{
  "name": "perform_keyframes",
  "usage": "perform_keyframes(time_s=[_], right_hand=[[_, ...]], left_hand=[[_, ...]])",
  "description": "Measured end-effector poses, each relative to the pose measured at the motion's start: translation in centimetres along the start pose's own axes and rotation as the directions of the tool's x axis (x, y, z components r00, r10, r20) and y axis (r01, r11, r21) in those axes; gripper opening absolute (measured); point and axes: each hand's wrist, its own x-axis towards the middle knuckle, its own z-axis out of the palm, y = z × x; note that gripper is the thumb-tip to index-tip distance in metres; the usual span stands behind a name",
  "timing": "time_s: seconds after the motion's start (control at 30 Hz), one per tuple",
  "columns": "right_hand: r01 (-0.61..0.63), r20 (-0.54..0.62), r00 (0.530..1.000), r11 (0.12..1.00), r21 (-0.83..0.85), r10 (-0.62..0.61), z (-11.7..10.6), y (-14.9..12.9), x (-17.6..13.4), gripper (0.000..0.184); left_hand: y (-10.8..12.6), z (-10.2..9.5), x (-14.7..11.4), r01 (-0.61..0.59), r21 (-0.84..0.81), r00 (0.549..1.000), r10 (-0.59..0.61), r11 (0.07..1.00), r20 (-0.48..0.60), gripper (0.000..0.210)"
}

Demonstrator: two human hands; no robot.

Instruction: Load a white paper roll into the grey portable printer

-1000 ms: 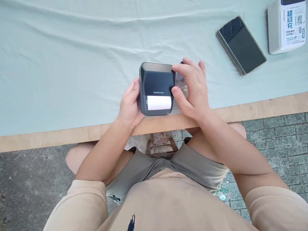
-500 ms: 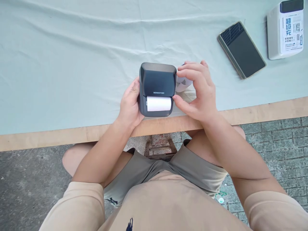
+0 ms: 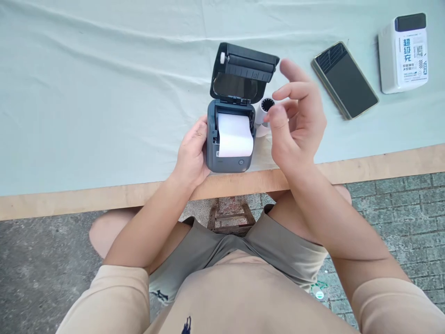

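A dark label printer (image 3: 229, 164) rests near the table's front edge, its lid (image 3: 243, 69) swung up and back. White label paper (image 3: 235, 137) lies inside and hangs over the front, above a round power button. My left hand (image 3: 193, 150) grips the printer's left side, thumb along it, the other fingers hidden beneath. My right hand (image 3: 301, 116) is raised to the right of the printer, fingers apart and slightly curled, holding nothing. Between the printer and this hand a white label roll (image 3: 259, 114) with a black core stands on the cloth, partly hidden.
A smartphone (image 3: 345, 80) lies screen up at the right. Beyond it is a white box-shaped device (image 3: 403, 53) with a dark end and a printed label. A pale green cloth (image 3: 104, 102) covers the table, whose wooden front edge (image 3: 86, 197) is bare.
The printer's lid has gone from closed to wide open, uncovering the paper inside. My right hand has come away from the lid's side, fingers raised. My left hand keeps its hold.
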Motion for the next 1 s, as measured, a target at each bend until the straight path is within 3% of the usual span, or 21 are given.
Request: perform_keyframes(time_s=[0.23,0.37,0.5,0.63,0.77,0.87,0.93,1.0], right_hand=[[0.154,0.05,0.988,0.969,-0.19,-0.148,-0.9,-0.7,0.4,0.02],[0.292,0.317,0.93,0.898,-0.328,-0.187,-1.0,-2.2,1.6,0.008],[0.319,0.576,0.817,0.807,-0.497,0.033,0.1,-4.0,3.2,0.024],[0.33,0.622,0.745,0.678,-0.656,0.239,0.7,-5.6,3.9,0.017],[0.384,0.639,0.733,0.635,-0.67,0.231,0.5,-5.9,3.9,0.022],[0.354,0.629,0.734,0.646,-0.676,0.256,0.4,-5.7,4.0,0.026],[0.282,0.606,0.757,0.715,-0.639,0.244,0.1,-5.5,4.0,0.03],[0.165,0.559,0.81,0.846,-0.507,0.178,-0.7,-5.4,4.0,0.034]], left_hand=[[0.2,0.6,-0.1,-0.01,-0.041,1.0,0.01,0.999,-0.007,0.028],[0.2,0.7,-0.1,0.035,-0.079,0.999,-0.036,0.996,-0.014,0.025],[0.2,0.6,-0.1,0.016,-0.084,1.0,-0.015,0.996,0.006,0.023],[0.4,0.7,-0.1,0.019,-0.125,1.0,-0.021,0.992,-0.009,0.022],[0.8,0.8,-0.3,0.07,-0.108,0.997,-0.067,0.992,0.034,0.029],[0.7,0.7,-0.3,0.06,-0.114,0.998,-0.059,0.992,0.007,0.029],[0.6,0.6,-0.2,0.061,-0.126,0.998,-0.063,0.99,-0.008,0.028],[0.6,0.6,-0.1,0.064,-0.138,0.997,-0.068,0.988,-0.024,0.027]])
